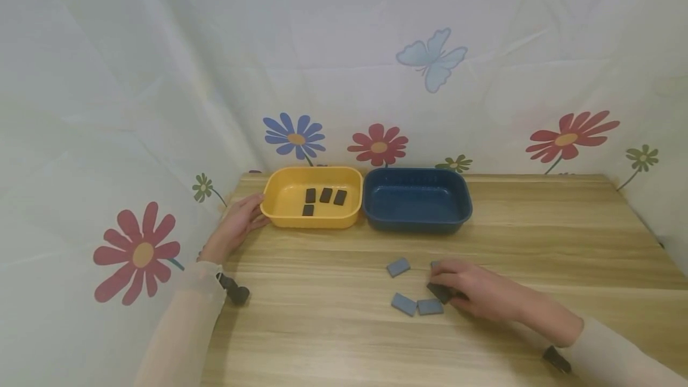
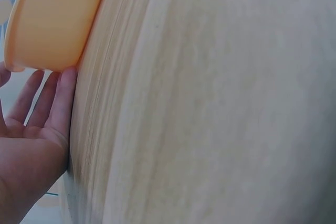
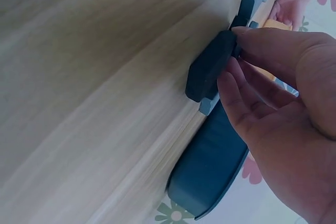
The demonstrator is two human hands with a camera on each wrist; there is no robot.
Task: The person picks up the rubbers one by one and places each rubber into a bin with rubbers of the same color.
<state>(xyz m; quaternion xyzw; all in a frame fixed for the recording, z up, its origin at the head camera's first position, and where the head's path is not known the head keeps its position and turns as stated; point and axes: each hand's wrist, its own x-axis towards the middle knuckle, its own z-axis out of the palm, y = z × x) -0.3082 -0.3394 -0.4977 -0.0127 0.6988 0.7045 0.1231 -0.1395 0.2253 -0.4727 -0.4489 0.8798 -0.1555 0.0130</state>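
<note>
My right hand [image 1: 484,290] pinches a black rectangular tile [image 3: 211,66] between thumb and fingertips, low over the table. Around it lie several blue-grey tiles: one grey tile [image 1: 398,267] sits apart, two more are close together nearer me, and another peeks out from behind my fingers. At the far left, my left hand [image 1: 240,222] rests its extended fingertips against the end of a yellow tub [image 2: 58,22]. Inside that tub are several black tiles [image 1: 325,195] lying flat.
A dark blue tub [image 1: 416,226] stands right beside the yellow one, with nothing visible inside. Both tubs are at the back of the wooden table [image 1: 322,327], before a flowered cloth backdrop [image 1: 333,46]. Another cloth side hangs along the left.
</note>
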